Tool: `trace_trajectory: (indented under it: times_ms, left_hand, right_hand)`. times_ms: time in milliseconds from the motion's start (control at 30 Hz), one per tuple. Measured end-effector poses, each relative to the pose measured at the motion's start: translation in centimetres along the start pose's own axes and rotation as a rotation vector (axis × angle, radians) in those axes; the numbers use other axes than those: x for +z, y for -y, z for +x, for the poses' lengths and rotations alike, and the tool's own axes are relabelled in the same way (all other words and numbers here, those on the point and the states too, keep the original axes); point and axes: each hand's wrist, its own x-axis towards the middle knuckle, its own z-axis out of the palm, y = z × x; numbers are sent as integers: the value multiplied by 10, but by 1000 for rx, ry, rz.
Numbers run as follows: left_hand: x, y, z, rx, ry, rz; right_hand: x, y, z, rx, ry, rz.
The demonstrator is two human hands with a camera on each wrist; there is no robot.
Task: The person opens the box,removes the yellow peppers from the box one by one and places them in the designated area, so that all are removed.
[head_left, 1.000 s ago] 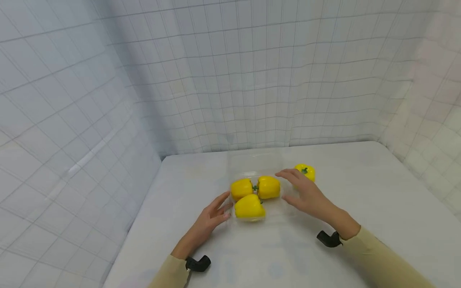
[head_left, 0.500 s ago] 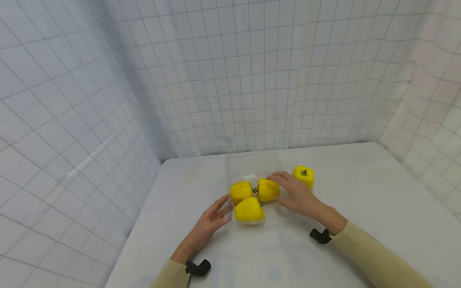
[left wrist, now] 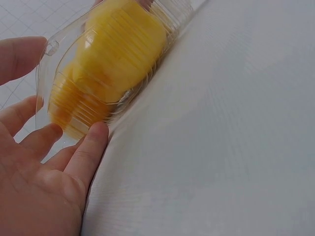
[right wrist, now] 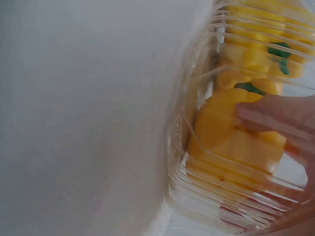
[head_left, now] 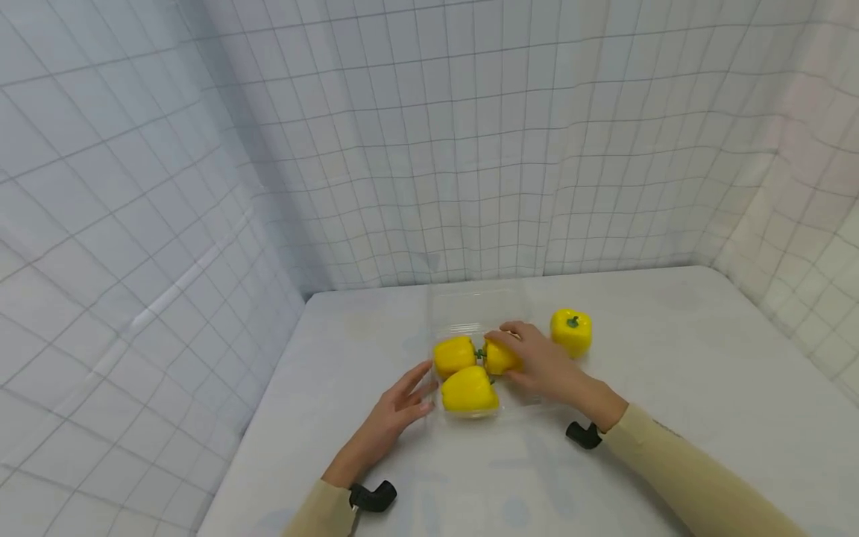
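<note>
Three yellow bell peppers sit in a clear plastic clamshell container whose lid lies folded back. Inside it, my right hand grips the back right bell pepper, its thumb seen on the pepper through the ridged wall in the right wrist view. To the left of that lies another bell pepper, and in front a third bell pepper. My left hand rests at the container's left side. In the left wrist view its fingertips touch the ridged wall, the fingers loosely spread.
A fourth yellow bell pepper stands on the white table, right of the container and behind my right hand. Grid-patterned white curtains enclose the table's back and sides. Each wrist carries a black mount.
My right hand has moved left into the container and now grips the back right bell pepper. The left hand stays by the container's side.
</note>
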Motion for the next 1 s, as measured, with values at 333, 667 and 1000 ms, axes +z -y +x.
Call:
trace_trajectory:
  times_ms: [333, 667, 1000]
  left_hand:
    - [0, -1, -1, -4, -5, 40]
    - [0, -2, 2, -5, 6, -2]
    - [0, -2, 2, -15, -7, 8]
  right_hand:
    - [4, 1, 1, -44, -24, -57]
    - [3, -1, 2, -17, -12, -33]
    - [3, -5, 1, -43, -26, -6]
